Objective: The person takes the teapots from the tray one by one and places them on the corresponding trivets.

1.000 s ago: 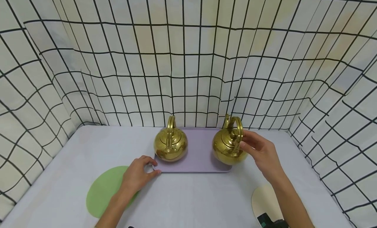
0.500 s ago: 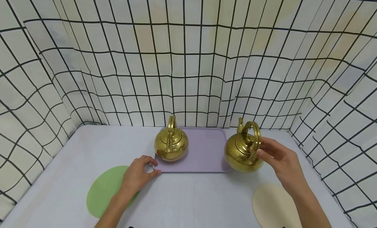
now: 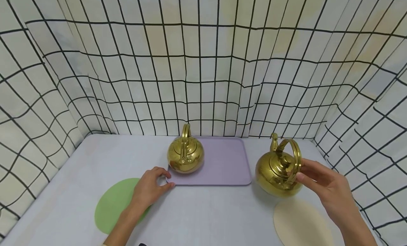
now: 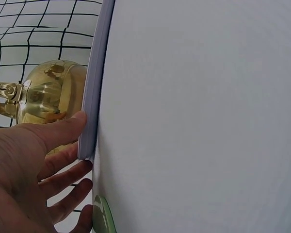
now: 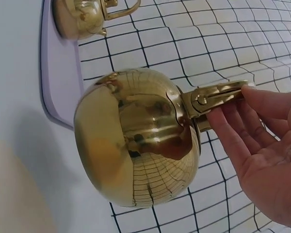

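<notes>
My right hand (image 3: 329,193) grips the hoop handle of a shiny brass kettle (image 3: 275,173). Held off the table, the kettle hangs to the right of a lilac tray (image 3: 224,161), with its spout toward the back. In the right wrist view, thumb and fingers pinch the handle (image 5: 218,97) above the round body. A second brass kettle (image 3: 185,156) stands on the tray's left part. At the tray's front left corner, my left hand (image 3: 149,187) pinches the rim between thumb and fingers; the left wrist view shows the thumb (image 4: 68,128) against that rim.
A round green mat (image 3: 111,207) lies partly under my left forearm. On the right, a round cream mat (image 3: 297,221) lies below the held kettle. White cloth walls with a black grid (image 3: 206,69) close off the back and sides of the white table (image 3: 203,214).
My right hand has carried its kettle from above the tray's right end rightward and nearer, past the tray's edge. Left hand, tray and second kettle have stayed in place.
</notes>
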Demonstrator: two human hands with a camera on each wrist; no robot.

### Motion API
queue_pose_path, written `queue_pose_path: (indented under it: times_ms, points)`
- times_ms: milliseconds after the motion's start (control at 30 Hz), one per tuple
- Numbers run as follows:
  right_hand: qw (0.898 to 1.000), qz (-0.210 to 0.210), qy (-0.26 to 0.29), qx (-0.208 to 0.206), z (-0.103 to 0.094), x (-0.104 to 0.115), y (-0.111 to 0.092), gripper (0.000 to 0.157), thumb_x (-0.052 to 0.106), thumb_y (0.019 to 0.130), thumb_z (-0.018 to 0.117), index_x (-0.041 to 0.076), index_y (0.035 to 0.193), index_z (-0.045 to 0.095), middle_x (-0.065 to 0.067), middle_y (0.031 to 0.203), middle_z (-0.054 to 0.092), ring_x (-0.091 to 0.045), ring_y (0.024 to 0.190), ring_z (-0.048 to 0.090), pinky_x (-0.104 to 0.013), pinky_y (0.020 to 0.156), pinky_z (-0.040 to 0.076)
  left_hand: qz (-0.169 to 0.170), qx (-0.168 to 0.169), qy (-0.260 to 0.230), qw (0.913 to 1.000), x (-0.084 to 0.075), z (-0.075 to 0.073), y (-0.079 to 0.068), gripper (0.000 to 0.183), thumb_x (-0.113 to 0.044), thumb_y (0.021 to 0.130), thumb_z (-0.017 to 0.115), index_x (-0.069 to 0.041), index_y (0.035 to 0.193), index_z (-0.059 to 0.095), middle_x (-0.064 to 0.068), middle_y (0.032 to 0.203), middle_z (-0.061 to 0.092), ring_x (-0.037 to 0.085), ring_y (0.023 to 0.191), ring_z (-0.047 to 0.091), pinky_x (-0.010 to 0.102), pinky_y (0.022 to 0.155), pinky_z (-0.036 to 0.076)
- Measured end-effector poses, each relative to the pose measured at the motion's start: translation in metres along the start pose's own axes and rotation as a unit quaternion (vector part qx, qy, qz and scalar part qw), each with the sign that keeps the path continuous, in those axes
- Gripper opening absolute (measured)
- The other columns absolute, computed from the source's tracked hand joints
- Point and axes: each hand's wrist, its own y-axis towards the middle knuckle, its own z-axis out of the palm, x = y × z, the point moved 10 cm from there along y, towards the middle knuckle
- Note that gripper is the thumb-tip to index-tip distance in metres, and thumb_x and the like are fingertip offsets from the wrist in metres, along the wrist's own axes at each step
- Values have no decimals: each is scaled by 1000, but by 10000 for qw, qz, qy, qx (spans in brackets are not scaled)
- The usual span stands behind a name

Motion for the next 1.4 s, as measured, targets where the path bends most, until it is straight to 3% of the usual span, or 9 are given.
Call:
queue_pose_path:
  times_ms: [233, 533, 733, 867, 1067, 1233, 1400]
  points:
    - [9975, 476, -517, 75, -19, -21, -12, 47, 22, 98, 74, 13, 143, 63, 16, 112, 77, -4, 103, 74, -8, 84, 52, 3, -12, 2, 10000, 1, 0, 1, 23, -27, 84, 87, -17, 101, 75, 7, 126, 74, 38, 122, 64, 57, 104, 52]
    - [9964, 487, -699, -34, -38, -42, -34, 42, 6, 95, 74, 5, 136, 65, 19, 106, 77, 2, 95, 72, -10, 79, 56, 47, -6, 12, 10000, -1, 1, 1, 23, -27, 84, 87, -17, 101, 75, 7, 125, 74, 37, 120, 64, 57, 104, 53]
    - [9937, 750, -827, 43, -45, -59, -46, 40, 7, 95, 74, 3, 134, 66, 26, 108, 73, 5, 93, 70, -12, 75, 57, 61, -8, 5, 10000, -2, 0, 1, 23, -28, 84, 87, -17, 101, 75, 8, 127, 74, 39, 123, 64, 58, 106, 51]
    - [9944, 615, -832, 206, -46, -66, -52, 37, 2, 95, 73, 0, 131, 67, 20, 109, 75, 1, 93, 72, -15, 75, 58, 95, -28, -2, 10000, -4, -1, 1, 24, -27, 84, 86, -16, 102, 75, 9, 126, 74, 39, 122, 64, 58, 106, 52]
    - [9975, 553, -207, 395, -47, -77, -61, 36, -7, 93, 70, -4, 129, 67, 10, 111, 77, -7, 97, 73, -17, 76, 59, 88, -13, -18, 10000, -3, -1, 1, 23, -27, 84, 86, -16, 101, 75, 9, 127, 74, 39, 123, 63, 58, 106, 51]
    - [9933, 861, -651, 406, -48, -88, -68, 36, -2, 93, 73, -2, 129, 69, 10, 101, 76, -7, 90, 73, -18, 72, 59, 67, 9, -15, 10000, -2, 0, 0, 23, -28, 85, 86, -16, 102, 75, 9, 127, 74, 40, 124, 63, 58, 107, 51]
    - [9929, 757, -715, 569, -44, -93, -71, 36, -5, 93, 72, -6, 128, 68, 5, 98, 73, -9, 90, 73, -23, 71, 62, 21, 56, -22, 10000, -2, 0, 0, 23, -28, 85, 86, -16, 102, 75, 10, 129, 73, 40, 126, 62, 58, 108, 50]
